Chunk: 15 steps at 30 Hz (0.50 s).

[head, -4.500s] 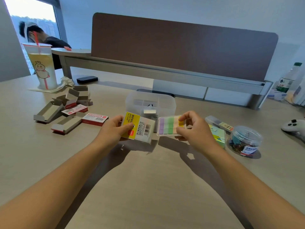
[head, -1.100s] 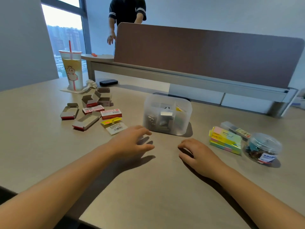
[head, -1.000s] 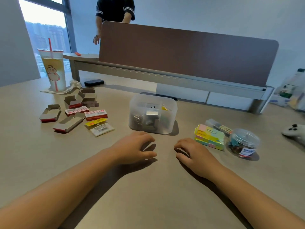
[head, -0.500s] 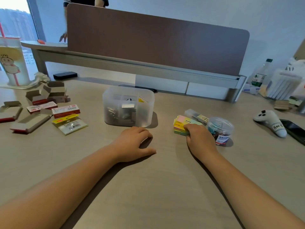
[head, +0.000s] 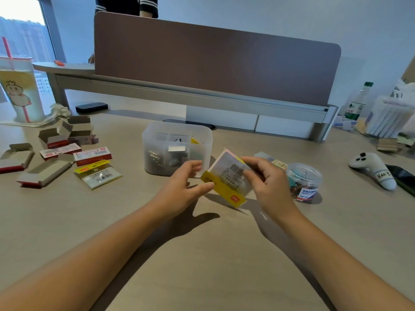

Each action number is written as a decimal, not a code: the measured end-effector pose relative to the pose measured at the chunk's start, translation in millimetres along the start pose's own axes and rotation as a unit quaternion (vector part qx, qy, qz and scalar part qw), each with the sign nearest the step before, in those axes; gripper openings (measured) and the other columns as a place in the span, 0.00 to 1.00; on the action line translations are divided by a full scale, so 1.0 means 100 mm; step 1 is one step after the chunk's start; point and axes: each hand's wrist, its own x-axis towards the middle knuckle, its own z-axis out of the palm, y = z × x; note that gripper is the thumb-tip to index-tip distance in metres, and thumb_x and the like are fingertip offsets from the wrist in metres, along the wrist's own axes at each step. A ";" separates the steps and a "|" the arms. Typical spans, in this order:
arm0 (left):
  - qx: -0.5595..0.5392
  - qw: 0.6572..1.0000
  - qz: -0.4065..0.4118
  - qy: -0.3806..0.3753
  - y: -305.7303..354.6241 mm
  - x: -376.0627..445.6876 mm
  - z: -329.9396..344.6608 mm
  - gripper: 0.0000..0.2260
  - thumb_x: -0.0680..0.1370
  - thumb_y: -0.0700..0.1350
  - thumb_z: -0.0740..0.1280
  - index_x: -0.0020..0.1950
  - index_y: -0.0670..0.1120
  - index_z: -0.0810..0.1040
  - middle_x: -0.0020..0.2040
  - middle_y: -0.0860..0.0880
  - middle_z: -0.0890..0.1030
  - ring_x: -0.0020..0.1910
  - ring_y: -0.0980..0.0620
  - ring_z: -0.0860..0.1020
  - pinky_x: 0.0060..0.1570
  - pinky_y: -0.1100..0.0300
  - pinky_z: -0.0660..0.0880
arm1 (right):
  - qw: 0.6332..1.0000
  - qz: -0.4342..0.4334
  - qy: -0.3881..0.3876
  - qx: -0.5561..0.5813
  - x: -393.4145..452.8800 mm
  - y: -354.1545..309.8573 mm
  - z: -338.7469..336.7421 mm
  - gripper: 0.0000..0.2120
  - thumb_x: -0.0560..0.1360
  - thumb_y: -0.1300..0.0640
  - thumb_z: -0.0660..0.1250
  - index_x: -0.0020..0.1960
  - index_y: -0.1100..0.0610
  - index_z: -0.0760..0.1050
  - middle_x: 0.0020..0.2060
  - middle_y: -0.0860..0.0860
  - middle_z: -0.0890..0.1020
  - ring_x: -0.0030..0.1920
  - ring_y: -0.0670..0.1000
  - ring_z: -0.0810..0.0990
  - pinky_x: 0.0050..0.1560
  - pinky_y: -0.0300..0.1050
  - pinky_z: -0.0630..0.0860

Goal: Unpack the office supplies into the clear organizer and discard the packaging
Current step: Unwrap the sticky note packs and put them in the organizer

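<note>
A wrapped pack of sticky notes (head: 226,178), with a yellow label strip and a barcode facing me, is held tilted above the table. My right hand (head: 267,182) grips its right side. My left hand (head: 184,187) touches its lower left corner with thumb and fingers. Just behind stands the clear organizer (head: 177,148), holding staples and small clips in its compartments. To the right sit a round clear jar of coloured clips (head: 303,181) and a flat clear packet (head: 272,161), partly hidden by my right hand.
Empty staple boxes (head: 54,151) and a flat yellow-and-white wrapper (head: 97,172) lie at the left. A drink cup (head: 19,86) stands far left. A white controller (head: 372,170), a phone and a bottle (head: 357,104) are at the right. A brown divider panel (head: 215,57) backs the desk.
My right hand has lifted the sticky-note pack from the table beside the jar and brought it to the middle. My left hand rose off the table to meet it.
</note>
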 end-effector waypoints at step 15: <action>-0.188 0.975 -0.042 0.107 -0.02 0.05 -0.12 0.13 0.73 0.37 0.66 0.53 0.48 0.68 0.49 0.48 0.75 0.46 0.51 0.77 0.35 0.64 0.77 | 0.992 0.077 -0.099 0.015 0.11 -0.05 0.22 0.07 0.74 0.58 0.63 0.37 0.53 0.68 0.36 0.46 0.75 0.41 0.46 0.77 0.36 0.37 0.76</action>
